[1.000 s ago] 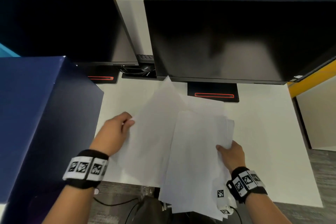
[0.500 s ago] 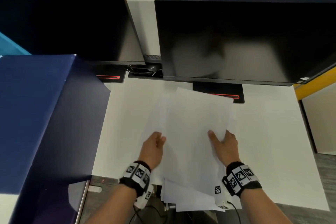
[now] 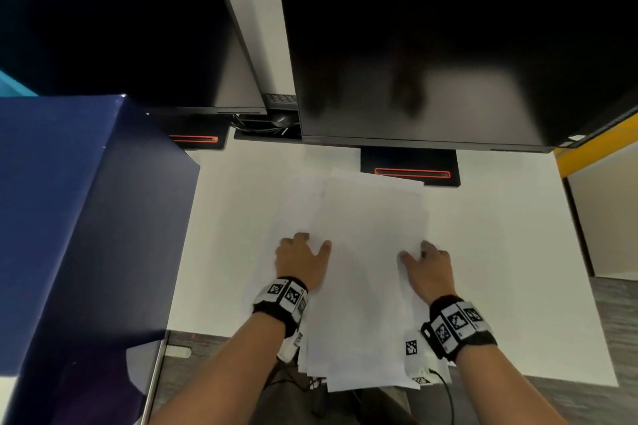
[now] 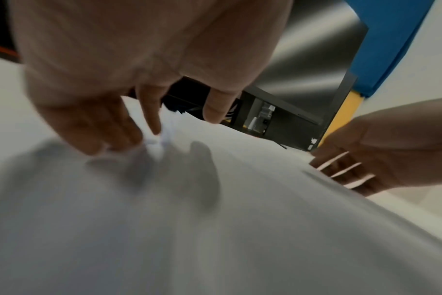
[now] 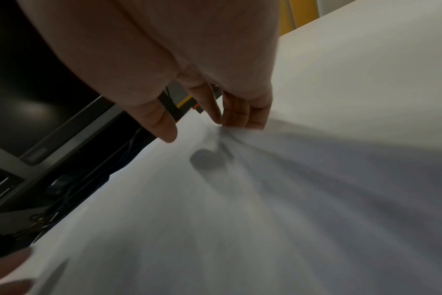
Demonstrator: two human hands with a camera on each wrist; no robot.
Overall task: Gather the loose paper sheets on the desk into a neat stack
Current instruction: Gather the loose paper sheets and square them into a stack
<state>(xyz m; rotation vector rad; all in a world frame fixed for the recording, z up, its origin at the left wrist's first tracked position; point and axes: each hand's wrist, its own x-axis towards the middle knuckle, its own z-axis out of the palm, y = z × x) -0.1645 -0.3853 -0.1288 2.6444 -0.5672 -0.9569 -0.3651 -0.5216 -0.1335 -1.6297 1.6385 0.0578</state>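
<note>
A pile of white paper sheets (image 3: 366,245) lies roughly squared on the white desk (image 3: 500,252), its near end hanging over the front edge. My left hand (image 3: 302,257) sits at the pile's left edge, fingers (image 4: 151,119) curled down against the sheet edges and thumb raised over the top sheet. My right hand (image 3: 426,266) sits at the right edge, fingers (image 5: 242,111) curled onto the sheets (image 5: 240,199) and thumb hovering above. In the left wrist view, several sheet edges (image 4: 338,171) run across the right hand's (image 4: 386,147) fingers.
Two dark monitors (image 3: 431,55) (image 3: 114,28) stand at the back, their bases (image 3: 411,166) just beyond the pile's far end. A tall dark blue box (image 3: 79,217) walls off the left. Cables (image 3: 272,121) lie between the monitors. Bare desk shows right of the pile.
My left hand has swept right, pushing the splayed left sheets in against the others. The fan has narrowed into one pile, and my right hand has slid forward along its right edge.
</note>
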